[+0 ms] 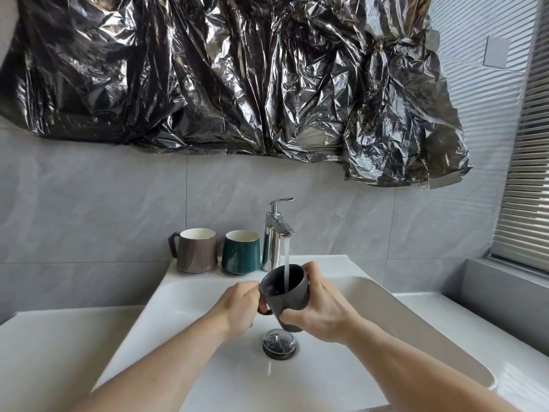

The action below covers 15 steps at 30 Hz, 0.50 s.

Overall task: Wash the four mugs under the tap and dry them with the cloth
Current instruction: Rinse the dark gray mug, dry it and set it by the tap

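Observation:
A dark grey mug [289,295] is held tilted toward me over the white sink [184,295], under the chrome tap [277,230]. Water runs from the spout straight into the mug. My left hand [237,307] grips the mug's handle on its left side. My right hand [319,307] wraps round the mug's right side, thumb across its lower body. Behind, on the sink's back ledge left of the tap, stand a brown mug [196,251] and a green mug [241,252], both upright. No fourth mug and no cloth are in view.
The chrome drain plug [279,341] lies in the basin below the mug. White counter [59,337] flanks the sink on both sides. Crumpled black plastic [225,75] covers the wall above. A window with blinds [525,179] is at the right.

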Available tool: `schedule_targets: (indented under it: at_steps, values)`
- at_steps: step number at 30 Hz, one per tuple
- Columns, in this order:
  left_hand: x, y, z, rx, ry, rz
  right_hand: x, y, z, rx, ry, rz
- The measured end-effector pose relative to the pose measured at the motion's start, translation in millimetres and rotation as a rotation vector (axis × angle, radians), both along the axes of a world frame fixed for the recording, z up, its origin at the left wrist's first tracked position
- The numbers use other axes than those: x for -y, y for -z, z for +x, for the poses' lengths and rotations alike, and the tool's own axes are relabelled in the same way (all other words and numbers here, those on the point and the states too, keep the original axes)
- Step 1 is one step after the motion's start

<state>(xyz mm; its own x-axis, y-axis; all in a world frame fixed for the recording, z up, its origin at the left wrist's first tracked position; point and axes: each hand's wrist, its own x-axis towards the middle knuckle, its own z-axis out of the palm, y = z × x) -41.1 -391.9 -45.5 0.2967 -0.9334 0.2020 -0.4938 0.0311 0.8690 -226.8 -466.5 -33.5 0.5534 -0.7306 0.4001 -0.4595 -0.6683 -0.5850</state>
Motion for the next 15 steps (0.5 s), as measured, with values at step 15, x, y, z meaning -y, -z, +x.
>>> schedule_targets:
  at_steps: [15]
  values:
    - [1.2, 2.2, 5.5, 0.113, -0.032, 0.042, 4.8, 3.9, 2.0, -0.063, 0.046, -0.070]
